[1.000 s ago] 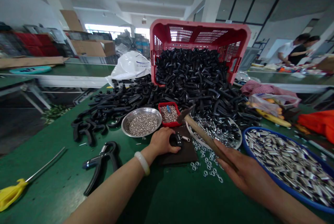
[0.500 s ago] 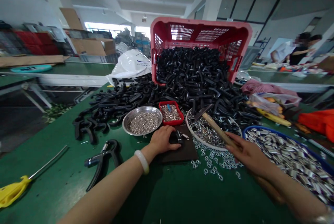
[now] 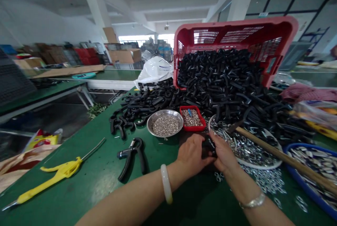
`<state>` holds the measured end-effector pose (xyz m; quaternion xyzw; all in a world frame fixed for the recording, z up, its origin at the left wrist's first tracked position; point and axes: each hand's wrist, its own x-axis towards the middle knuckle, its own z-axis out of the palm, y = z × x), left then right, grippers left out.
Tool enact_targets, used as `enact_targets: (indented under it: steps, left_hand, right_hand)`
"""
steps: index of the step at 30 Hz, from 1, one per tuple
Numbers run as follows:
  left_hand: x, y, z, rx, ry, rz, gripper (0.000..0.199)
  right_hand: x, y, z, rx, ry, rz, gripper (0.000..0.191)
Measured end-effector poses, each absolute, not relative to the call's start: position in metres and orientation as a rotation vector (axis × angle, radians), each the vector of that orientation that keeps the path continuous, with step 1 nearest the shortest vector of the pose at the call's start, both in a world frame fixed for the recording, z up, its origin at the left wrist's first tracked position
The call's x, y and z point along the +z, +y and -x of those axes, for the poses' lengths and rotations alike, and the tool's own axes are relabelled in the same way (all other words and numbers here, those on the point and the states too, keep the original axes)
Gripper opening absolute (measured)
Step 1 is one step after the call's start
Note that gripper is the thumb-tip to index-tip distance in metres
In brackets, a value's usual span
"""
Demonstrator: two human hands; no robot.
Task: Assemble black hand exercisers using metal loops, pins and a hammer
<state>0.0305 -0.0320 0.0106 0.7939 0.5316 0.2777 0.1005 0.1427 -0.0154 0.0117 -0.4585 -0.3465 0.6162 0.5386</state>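
Note:
Both my hands meet over the dark plate [image 3: 185, 137] in the middle of the bench. My left hand [image 3: 190, 154] and my right hand [image 3: 223, 153] are closed round a small black plastic part [image 3: 209, 144], mostly hidden by the fingers. A hammer [image 3: 279, 154] with a wooden handle lies to the right, across the white basin [image 3: 263, 167] of metal bits. Left of my hands is a black spring hand gripper [image 3: 143, 157] with its V-shaped handles spread. Just beyond my left hand are a steel bowl [image 3: 149, 127] of small metal parts and a red tray [image 3: 196, 128] of pins.
A tipped red crate [image 3: 237, 24] spills black handles [image 3: 216, 78] over the back. A yellow air gun [image 3: 63, 170] lies at left. The blue basin [image 3: 292, 175] of metal sleeves stands at right, with metal eyelets [image 3: 268, 180] scattered nearby. A white bag [image 3: 154, 70] lies behind.
My right hand has let go of the hammer, which now lies over the basins, and has joined my left hand at the black part. The view has swung left.

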Motion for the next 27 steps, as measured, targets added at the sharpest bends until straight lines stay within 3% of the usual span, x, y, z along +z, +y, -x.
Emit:
enact_targets:
  steps: [3, 7, 11, 17, 19, 22, 25, 27]
  left_hand:
    - [0.02, -0.008, 0.02, 0.672, 1.684, -2.467, 0.037]
    - [0.032, 0.055, 0.117, 0.416, 2.447, -2.066, 0.031]
    - [0.026, 0.11, 0.172, 0.227, 2.401, -2.024, 0.032]
    - [0.017, 0.138, 0.184, 0.148, 2.311, -2.076, 0.032]
    - [0.026, 0.138, 0.185, 0.31, 2.292, -2.17, 0.032]
    - [0.048, 0.135, 0.182, 0.997, 2.117, -2.273, 0.033]
    - [0.072, 0.129, 0.167, 1.696, 1.799, -1.94, 0.028]
    - [0.085, 0.121, 0.151, 1.912, 1.552, -1.625, 0.022]
  right_hand:
    - [-0.001, -0.004, -0.14, 1.466, -0.725, 1.083, 0.029]
    - [-0.014, 0.0, -0.145, 1.458, -0.743, 1.087, 0.029]
    - [-0.016, -0.002, -0.144, 1.485, -0.781, 1.07, 0.028]
    - [-0.014, -0.002, -0.144, 1.519, -0.768, 1.068, 0.029]
    - [-0.015, -0.001, -0.144, 1.519, -0.77, 1.072, 0.03]
    - [-0.016, 0.0, -0.144, 1.512, -0.781, 1.059, 0.03]
    - [-0.017, -0.001, -0.144, 1.499, -0.785, 1.028, 0.03]
    - [-0.017, -0.001, -0.144, 1.497, -0.787, 1.01, 0.029]
